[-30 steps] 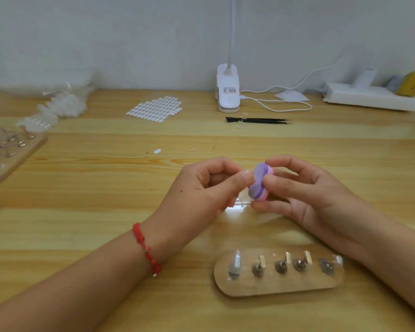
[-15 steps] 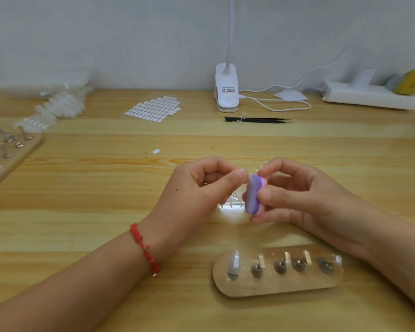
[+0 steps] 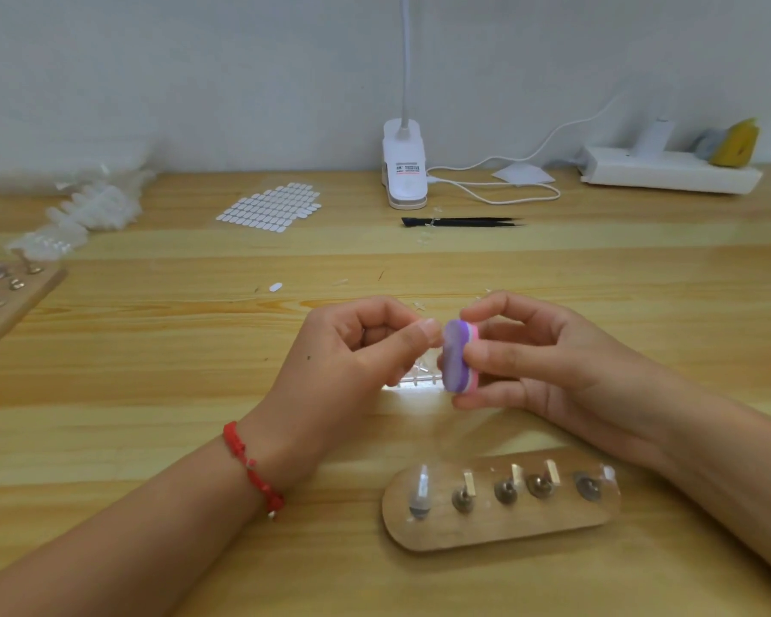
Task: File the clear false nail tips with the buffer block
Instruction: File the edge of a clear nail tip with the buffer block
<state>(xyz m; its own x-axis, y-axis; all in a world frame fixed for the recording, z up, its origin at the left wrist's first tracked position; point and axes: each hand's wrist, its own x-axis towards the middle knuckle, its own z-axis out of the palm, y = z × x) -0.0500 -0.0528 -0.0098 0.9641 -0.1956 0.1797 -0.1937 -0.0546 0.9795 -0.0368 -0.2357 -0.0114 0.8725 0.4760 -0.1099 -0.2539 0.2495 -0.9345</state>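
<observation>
Wood grain runs across the pale table (image 3: 152, 394), which ends at a plain grey-white wall. Along that far edge stand a white clip lamp (image 3: 404, 167) with its cable looped on the wood, a white power strip (image 3: 668, 171) and, to the left, a heap of clear packets (image 3: 94, 211). A sheet of small white oval tabs (image 3: 270, 207) and black tweezers (image 3: 464, 222) lie just in front of them. Near me sits a rounded wooden stand (image 3: 499, 527) with five metal holders in a row.

My right hand (image 3: 553, 362) grips the buffer block (image 3: 459, 356) above the middle of the table, thumb on its near side and fingers curled over the top and under the bottom. It is a small oval pad held on edge, with purple and lilac bands facing left and a pink layer behind. My left hand (image 3: 352, 358) is curled tight, with the thumb tip right against the purple face. A red bracelet (image 3: 252, 465) circles that wrist.

Clear false nail tips (image 3: 419, 376) show as a faint comb-like strip just below my left thumb, between both hands. They are nearly see-through and blurred, so I cannot tell whether my left fingers pinch the strip or whether it lies on the wood. A second wooden board (image 3: 10, 291) with metal clips is cut off at the left edge.
</observation>
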